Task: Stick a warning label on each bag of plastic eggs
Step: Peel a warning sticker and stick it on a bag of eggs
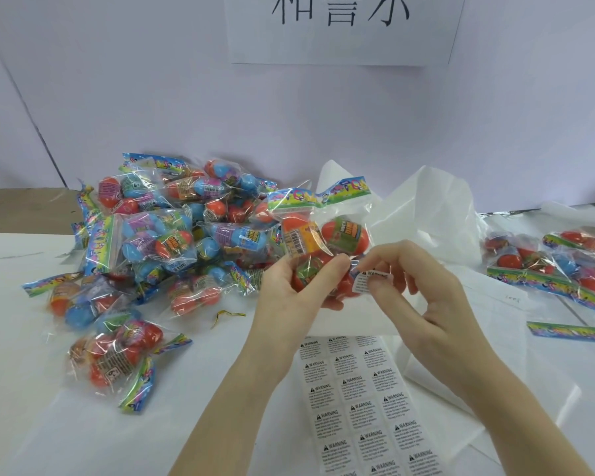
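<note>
Above the white counter (pixel 31 389), my left hand (pixel 289 286) grips a clear plastic bag of orange eggs (pixel 318 242) from below, fingers curled round it. My right hand (pixel 423 290) pinches a small white warning label (pixel 364 281), thumb and forefinger bent, touching the bag's lower corner.

Two hands in view: left hand (pixel 294 286), right hand (pixel 423 290). One bag of eggs (pixel 318 235) held up. One loose warning label (pixel 366 281). One label sheet (pixel 364 403). Pile of bags (pixel 158 242) at left: too overlapped to count. Group of bags (pixel 550 266) at right: count unclear. One wall sign (pixel 344 25).
</note>
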A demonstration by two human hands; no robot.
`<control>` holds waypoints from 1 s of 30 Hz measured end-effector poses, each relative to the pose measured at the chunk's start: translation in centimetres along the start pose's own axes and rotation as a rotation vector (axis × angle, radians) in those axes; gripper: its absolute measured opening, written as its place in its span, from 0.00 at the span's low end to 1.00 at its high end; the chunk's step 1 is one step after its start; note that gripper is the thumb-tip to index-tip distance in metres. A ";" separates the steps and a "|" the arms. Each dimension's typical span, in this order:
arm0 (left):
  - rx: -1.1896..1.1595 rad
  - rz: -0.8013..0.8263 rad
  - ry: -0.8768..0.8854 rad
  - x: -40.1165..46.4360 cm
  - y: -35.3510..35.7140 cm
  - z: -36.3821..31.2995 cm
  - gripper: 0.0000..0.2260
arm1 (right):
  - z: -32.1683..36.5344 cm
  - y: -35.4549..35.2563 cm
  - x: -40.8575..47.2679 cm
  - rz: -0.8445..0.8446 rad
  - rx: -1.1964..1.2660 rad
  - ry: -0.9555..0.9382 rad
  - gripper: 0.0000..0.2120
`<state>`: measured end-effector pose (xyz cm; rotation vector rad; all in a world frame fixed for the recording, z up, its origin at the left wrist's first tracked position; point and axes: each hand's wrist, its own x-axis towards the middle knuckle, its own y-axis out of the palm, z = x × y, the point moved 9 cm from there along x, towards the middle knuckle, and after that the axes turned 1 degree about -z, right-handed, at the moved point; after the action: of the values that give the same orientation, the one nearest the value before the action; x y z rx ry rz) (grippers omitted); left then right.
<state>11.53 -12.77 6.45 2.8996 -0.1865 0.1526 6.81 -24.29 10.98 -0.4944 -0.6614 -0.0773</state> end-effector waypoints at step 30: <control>-0.167 0.063 0.014 -0.3 0.4 -0.6 0.03 | -2.7 0.6 -0.2 -0.046 0.512 0.423 0.11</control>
<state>11.13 -12.97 7.06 2.7277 -0.2751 0.1600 8.31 -24.99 8.74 0.0363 -0.2581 -0.0502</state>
